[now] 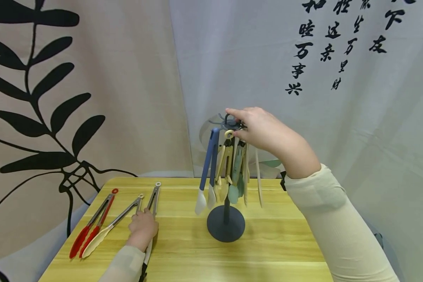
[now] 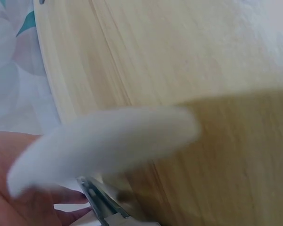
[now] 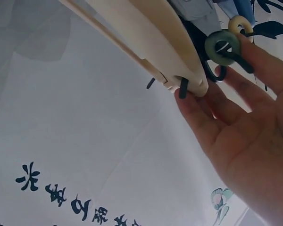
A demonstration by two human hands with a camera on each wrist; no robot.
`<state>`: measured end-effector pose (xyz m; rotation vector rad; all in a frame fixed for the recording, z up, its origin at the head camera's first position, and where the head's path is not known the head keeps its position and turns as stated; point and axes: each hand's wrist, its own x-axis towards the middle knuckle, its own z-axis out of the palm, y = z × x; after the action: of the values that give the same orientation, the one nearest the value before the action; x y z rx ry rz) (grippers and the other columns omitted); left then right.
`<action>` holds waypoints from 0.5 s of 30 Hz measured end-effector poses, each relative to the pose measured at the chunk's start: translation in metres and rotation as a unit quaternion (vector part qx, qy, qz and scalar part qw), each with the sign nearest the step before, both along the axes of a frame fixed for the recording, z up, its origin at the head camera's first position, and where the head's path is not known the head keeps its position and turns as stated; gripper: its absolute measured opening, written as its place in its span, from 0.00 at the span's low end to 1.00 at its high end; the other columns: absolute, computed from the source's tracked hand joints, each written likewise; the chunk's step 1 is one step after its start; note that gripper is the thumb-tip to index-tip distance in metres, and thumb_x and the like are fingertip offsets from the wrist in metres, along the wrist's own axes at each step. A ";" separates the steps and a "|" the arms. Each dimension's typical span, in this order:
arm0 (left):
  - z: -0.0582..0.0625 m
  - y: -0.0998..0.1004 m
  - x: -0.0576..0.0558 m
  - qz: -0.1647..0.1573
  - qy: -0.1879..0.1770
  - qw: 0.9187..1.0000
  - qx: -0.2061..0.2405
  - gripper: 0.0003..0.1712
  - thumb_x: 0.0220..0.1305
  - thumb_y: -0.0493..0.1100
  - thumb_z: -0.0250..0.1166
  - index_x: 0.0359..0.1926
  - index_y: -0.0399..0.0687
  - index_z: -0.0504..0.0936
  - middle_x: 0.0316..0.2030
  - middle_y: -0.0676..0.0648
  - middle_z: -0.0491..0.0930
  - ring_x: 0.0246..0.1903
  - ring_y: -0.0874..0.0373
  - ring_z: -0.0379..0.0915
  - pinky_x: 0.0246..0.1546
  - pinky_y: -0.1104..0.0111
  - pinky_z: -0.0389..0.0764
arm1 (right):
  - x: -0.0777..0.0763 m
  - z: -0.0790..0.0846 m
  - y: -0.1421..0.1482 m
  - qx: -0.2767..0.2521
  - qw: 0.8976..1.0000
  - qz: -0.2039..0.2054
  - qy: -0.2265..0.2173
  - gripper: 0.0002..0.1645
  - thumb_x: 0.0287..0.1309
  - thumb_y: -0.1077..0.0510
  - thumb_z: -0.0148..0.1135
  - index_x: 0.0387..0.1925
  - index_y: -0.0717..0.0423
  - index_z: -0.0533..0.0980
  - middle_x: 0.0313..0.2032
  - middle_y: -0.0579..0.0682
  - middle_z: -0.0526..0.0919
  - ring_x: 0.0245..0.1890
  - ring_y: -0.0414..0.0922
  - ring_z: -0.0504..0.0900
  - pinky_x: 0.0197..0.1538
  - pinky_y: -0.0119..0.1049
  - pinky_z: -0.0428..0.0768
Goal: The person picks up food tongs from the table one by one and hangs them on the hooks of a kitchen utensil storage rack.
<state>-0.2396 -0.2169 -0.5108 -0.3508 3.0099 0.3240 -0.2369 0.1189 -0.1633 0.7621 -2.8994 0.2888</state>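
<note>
On the table's left side, my left hand (image 1: 143,227) is closed around a pair of tongs (image 1: 156,196) with metal arms and white tips. One white tip (image 2: 108,141) is blurred close up in the left wrist view, over part of the hand. At the top of a dark grey utensil stand (image 1: 216,230), my right hand (image 1: 264,127) grips around the hooks with bent fingers. In the right wrist view, its fingertips touch the end of hanging cream tongs (image 3: 155,42). A green ring (image 3: 222,48) and a yellow ring (image 3: 240,24) hang beside the thumb.
Red-tipped tongs (image 1: 98,225) and cream-tipped tongs (image 1: 109,227) lie left of my left hand. From the stand hang blue tongs (image 1: 209,158), green tongs (image 1: 237,168) and several cream utensils. Behind the wooden table (image 1: 278,243) hangs a printed curtain (image 1: 137,70).
</note>
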 end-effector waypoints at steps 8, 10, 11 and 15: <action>-0.001 0.002 0.001 0.004 0.015 1.000 0.027 0.36 0.63 0.43 0.54 0.65 0.22 0.57 0.48 0.24 0.69 0.45 0.33 0.68 0.32 0.46 0.77 | -0.006 -0.003 0.003 -0.031 0.999 0.036 0.000 0.40 0.60 0.56 0.61 0.71 0.45 0.58 0.55 0.53 0.76 0.58 0.51 0.71 0.60 0.47 0.70; -0.001 0.003 0.000 0.004 0.028 0.999 0.033 0.35 0.63 0.42 0.54 0.65 0.22 0.57 0.47 0.25 0.69 0.45 0.34 0.68 0.29 0.47 0.77 | -0.007 -0.003 0.003 -0.037 0.999 0.040 -0.002 0.40 0.60 0.56 0.61 0.71 0.45 0.58 0.55 0.53 0.76 0.58 0.51 0.70 0.59 0.47 0.70; 0.000 0.004 0.000 0.003 0.034 0.999 0.034 0.36 0.63 0.42 0.53 0.65 0.22 0.56 0.47 0.25 0.68 0.45 0.34 0.68 0.29 0.48 0.77 | -0.007 -0.003 0.003 -0.038 0.998 0.041 -0.002 0.39 0.60 0.56 0.61 0.71 0.45 0.58 0.55 0.53 0.76 0.58 0.51 0.70 0.59 0.47 0.70; 0.000 0.004 -0.001 0.001 0.054 0.998 0.037 0.36 0.63 0.41 0.53 0.65 0.22 0.56 0.46 0.25 0.68 0.45 0.34 0.67 0.27 0.50 0.77 | -0.008 -0.003 0.002 -0.036 0.999 0.041 -0.002 0.40 0.60 0.56 0.61 0.71 0.45 0.58 0.55 0.54 0.76 0.58 0.51 0.71 0.60 0.47 0.70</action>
<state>-0.2408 -0.2130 -0.5109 -0.3411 3.0920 0.4690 -0.2444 0.1209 -0.1660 0.8705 -2.8485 0.4010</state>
